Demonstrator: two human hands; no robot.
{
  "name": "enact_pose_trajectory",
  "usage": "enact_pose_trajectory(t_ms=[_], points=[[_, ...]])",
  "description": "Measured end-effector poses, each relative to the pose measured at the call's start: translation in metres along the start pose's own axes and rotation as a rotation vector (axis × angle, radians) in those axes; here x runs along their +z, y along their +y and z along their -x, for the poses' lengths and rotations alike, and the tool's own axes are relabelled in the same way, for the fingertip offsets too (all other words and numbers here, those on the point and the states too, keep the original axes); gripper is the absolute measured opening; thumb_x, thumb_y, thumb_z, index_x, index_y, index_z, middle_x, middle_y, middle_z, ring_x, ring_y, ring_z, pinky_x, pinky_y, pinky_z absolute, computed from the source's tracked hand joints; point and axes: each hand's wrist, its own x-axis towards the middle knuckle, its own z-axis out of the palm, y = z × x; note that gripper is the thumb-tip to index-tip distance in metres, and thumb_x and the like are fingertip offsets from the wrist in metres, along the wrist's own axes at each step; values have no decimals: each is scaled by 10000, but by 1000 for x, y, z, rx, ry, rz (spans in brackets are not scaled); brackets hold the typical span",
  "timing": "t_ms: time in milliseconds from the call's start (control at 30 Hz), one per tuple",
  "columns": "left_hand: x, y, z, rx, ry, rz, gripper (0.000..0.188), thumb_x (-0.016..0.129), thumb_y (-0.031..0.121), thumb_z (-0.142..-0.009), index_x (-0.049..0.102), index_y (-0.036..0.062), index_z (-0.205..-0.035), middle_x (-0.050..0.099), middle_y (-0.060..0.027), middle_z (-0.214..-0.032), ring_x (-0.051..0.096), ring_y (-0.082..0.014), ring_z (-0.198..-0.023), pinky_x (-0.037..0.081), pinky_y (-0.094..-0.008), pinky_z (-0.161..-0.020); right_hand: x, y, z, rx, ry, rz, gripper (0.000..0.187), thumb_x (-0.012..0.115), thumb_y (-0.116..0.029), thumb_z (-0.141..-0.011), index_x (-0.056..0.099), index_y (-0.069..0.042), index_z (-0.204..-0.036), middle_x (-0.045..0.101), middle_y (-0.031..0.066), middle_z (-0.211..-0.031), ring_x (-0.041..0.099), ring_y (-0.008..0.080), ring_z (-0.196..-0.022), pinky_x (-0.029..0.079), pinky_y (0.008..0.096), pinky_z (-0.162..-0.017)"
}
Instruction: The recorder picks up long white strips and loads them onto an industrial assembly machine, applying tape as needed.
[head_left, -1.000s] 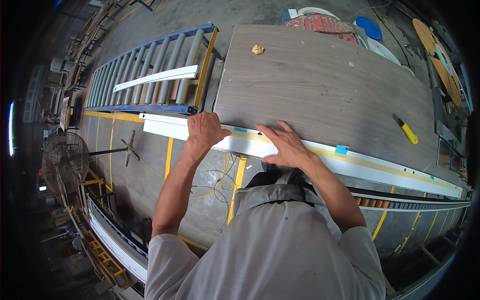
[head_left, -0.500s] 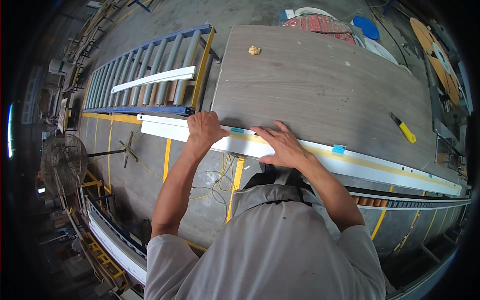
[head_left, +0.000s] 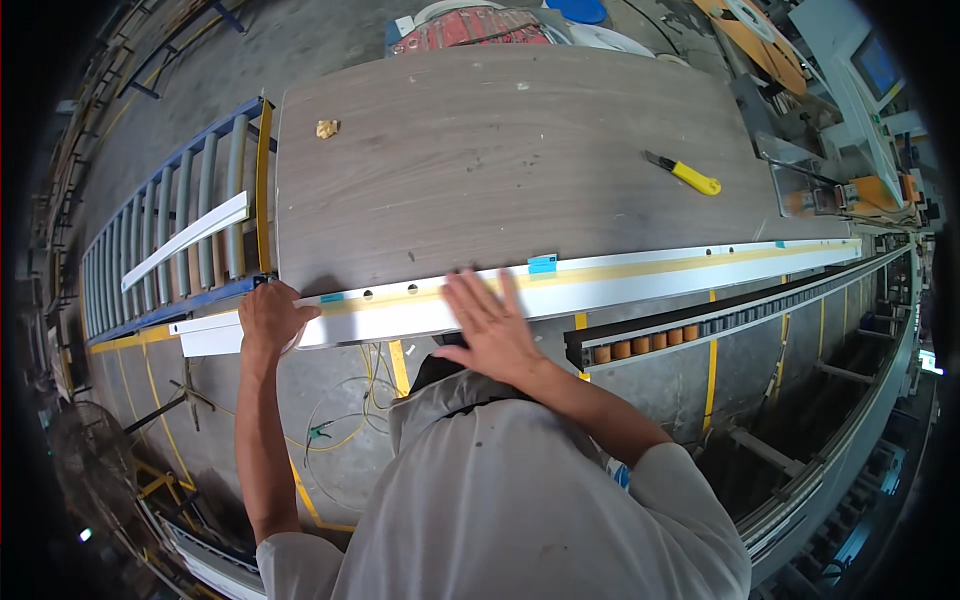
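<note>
A long white panel strip [head_left: 620, 291] lies along the table's near edge, its left end reaching past the corner. Pale yellow tape [head_left: 600, 271] runs along its face, and several round holes show near its far side. Small teal stickers sit on it, one a larger teal label [head_left: 542, 264]. Near the table's left corner, my left hand [head_left: 270, 320] is closed over the strip, thumb pointing right. Flat against the strip's face rests my right hand [head_left: 495, 330], fingers extended and slightly blurred, left of the larger label.
A yellow utility knife [head_left: 692, 178] lies on the wooden tabletop [head_left: 420, 200], with a crumpled beige lump [head_left: 327, 128] at the far left. On the left, a roller conveyor [head_left: 190, 210] carries white strips [head_left: 185, 240]. Another roller track [head_left: 680, 338] runs at the right, below the table edge.
My view has swung to the right. My left hand has moved left along the strip toward its end, and my right hand has spread flat on it, uncovering two holes between the hands.
</note>
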Motion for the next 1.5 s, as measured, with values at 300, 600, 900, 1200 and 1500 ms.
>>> enact_pose_trajectory(t_ms=[300,600,900,1200,1500], points=[[-7,4,-1,-63,-77,-46,429,831,414,-608,775,86,-877,722,-135,-796,698,-290,-755,548,-376,-723,-59,103,99,394,50,317,857,655,-550,-821,358,-70,-1466,291,169,-1553,221,355,-1459,94,603,-1148],[50,-33,-31,303,98,-139,485,703,588,-684,730,104,-681,660,-126,-638,663,-329,-637,515,-446,-573,-13,3,-22,64,36,-441,967,862,-406,-622,425,-41,-1404,331,228,-1474,312,455,-1356,250,541,-1127],[18,-17,-29,95,-88,-92,436,800,444,-564,771,103,-834,710,-157,-857,686,-345,-811,536,-423,-695,74,-34,-77,-173,48,-231,955,769,-463,-616,452,50,-1357,522,145,-1320,433,262,-1287,142,521,-1167],[22,-5,-38,82,-149,-93,429,786,442,-598,760,74,-816,707,-155,-819,685,-349,-768,540,-453,-695,54,-12,-69,-208,17,-276,858,741,-427,-649,487,65,-1304,545,127,-1207,488,255,-1188,119,565,-1175],[13,147,-23,393,96,-153,506,646,566,-733,731,68,-760,672,-146,-761,657,-335,-717,488,-460,-602,-21,107,-2,-210,123,-277,731,770,-418,-654,547,5,-1207,572,152,-1146,548,325,-1093,254,572,-1078]])
